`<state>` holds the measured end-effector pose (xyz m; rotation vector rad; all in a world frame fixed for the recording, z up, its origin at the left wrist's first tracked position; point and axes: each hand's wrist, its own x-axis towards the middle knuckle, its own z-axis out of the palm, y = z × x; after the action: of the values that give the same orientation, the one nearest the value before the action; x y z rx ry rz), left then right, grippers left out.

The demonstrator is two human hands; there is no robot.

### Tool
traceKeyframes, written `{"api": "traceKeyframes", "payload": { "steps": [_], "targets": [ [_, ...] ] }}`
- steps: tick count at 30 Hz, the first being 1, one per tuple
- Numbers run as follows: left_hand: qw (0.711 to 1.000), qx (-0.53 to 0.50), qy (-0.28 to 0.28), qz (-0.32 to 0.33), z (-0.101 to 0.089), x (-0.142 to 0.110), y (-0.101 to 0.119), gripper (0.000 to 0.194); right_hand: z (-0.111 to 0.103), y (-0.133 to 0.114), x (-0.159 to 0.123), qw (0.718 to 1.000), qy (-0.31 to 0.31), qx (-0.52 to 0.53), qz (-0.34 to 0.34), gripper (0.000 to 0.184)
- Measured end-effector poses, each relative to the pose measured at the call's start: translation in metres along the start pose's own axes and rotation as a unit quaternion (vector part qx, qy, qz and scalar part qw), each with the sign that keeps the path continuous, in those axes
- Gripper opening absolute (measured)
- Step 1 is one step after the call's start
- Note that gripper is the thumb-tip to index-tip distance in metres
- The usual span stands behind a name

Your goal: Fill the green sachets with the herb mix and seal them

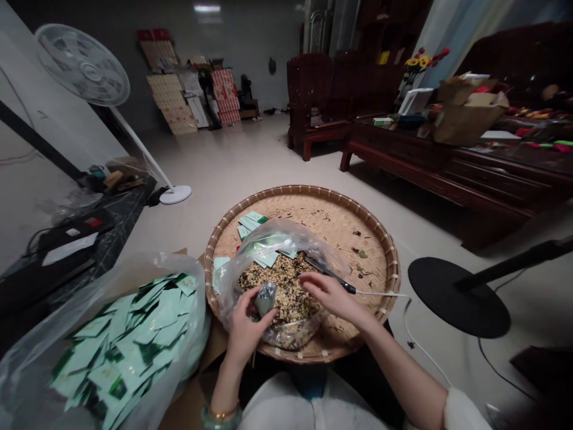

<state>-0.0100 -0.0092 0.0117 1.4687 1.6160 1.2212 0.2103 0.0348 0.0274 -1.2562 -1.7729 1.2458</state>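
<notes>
1. Left hand (247, 332): fingers curled closed around a small crumpled grey foil packet (266, 298), held just above a round, shallow woven-bamboo tray (353, 239). The packet is probably light and soft; the curled fingers pinch it securely across its sides.
2. Right hand (330, 297): partly open, with fingers curved over the tray. It appears to hold nothing, but contact with the slim black-handled electric tool (329, 272) just beside it cannot be told. That tool looks stiff, and its black handle is the natural hold.
3. Clear, thin plastic bag (239, 280): lies in the tray, filled with a loose brown-and-cream grain mixture (280, 292). It is likely slippery and soft; support it from below.
4. Pale green-and-white paper cards (253, 221): scattered in the tray, light and easily disturbed.
5. Large clear plastic bag (128, 343): left of the tray, heaped with similar cards.
</notes>
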Motion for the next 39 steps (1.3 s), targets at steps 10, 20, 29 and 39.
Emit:
{"api": "traceKeyframes", "payload": {
  "steps": [10,20,29,39],
  "targets": [
    [0.971,-0.191,0.059,-0.129,-0.007,0.0,-0.005,0.063,0.049,0.012,0.044,0.939,-0.109,-0.321,-0.055,0.049],
    [0.971,-0.197,0.054,-0.122,-0.013,-0.001,-0.006,0.059,0.048,-0.009,0.052,0.916,-0.205,-0.319,-0.131,0.046],
    [0.972,-0.195,0.042,-0.123,-0.007,0.001,-0.005,0.058,0.057,-0.005,0.012,0.866,-0.181,-0.412,-0.217,0.05],
    [0.971,-0.196,0.045,-0.132,-0.01,0.001,-0.002,0.057,0.032,0.015,0.066,0.979,-0.078,-0.162,-0.098,0.033]
  ]
}}
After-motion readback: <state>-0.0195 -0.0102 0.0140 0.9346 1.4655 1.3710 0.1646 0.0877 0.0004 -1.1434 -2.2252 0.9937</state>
